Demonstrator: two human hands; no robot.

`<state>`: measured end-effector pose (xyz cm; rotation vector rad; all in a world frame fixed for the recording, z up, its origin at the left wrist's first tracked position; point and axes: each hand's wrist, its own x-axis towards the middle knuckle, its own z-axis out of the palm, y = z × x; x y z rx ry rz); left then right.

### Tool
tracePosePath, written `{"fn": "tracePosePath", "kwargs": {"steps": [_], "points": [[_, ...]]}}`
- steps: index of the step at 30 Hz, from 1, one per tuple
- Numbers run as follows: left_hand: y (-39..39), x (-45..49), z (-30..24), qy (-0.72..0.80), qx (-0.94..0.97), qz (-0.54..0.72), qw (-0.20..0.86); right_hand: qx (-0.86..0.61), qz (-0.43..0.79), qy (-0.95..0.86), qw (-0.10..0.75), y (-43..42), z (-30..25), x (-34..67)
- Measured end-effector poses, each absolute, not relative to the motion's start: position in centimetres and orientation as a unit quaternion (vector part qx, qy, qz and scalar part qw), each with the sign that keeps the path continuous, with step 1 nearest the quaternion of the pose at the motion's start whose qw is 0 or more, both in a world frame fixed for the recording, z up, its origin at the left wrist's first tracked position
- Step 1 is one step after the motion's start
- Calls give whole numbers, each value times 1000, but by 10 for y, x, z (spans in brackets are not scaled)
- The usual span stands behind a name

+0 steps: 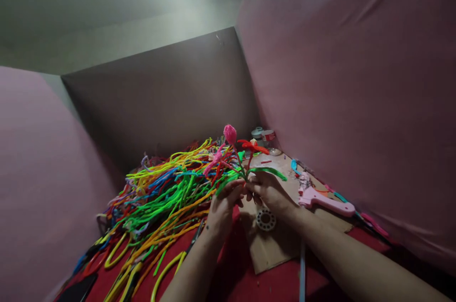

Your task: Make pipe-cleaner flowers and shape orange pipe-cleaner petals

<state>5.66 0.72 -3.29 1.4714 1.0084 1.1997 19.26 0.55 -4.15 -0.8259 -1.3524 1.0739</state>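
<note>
A small bunch of pipe-cleaner flowers [241, 162] stands upright between my two hands. It has a round pink bloom [230, 134] on top, a red flower [253, 146] to the right, and a pink flower [215, 159] leaning left. Green fuzzy leaves [269, 171] spread to both sides below them. My left hand [225, 201] pinches the stems from the left. From the right, my right hand [270, 193] closes its fingers around the same stems. The fingers partly hide the lower stem ends.
Many coloured pipe cleaners [167, 197] lie heaped on the left over a red cloth [228, 278]. A grey ring with holes [260, 220] sits on cardboard [272, 254] below my hands. To the right lies a pink glue gun [327, 201]; jars [261, 135] stand behind.
</note>
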Motion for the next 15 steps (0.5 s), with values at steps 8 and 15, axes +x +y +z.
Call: {"fn": "tracePosePath", "kwargs": {"steps": [8, 15], "points": [[-7, 58, -17, 404, 692, 437, 410, -291, 502, -614, 535, 2, -45, 188], [-9, 55, -19, 418, 677, 476, 374, -279, 547, -600, 512, 2, -41, 186]]}}
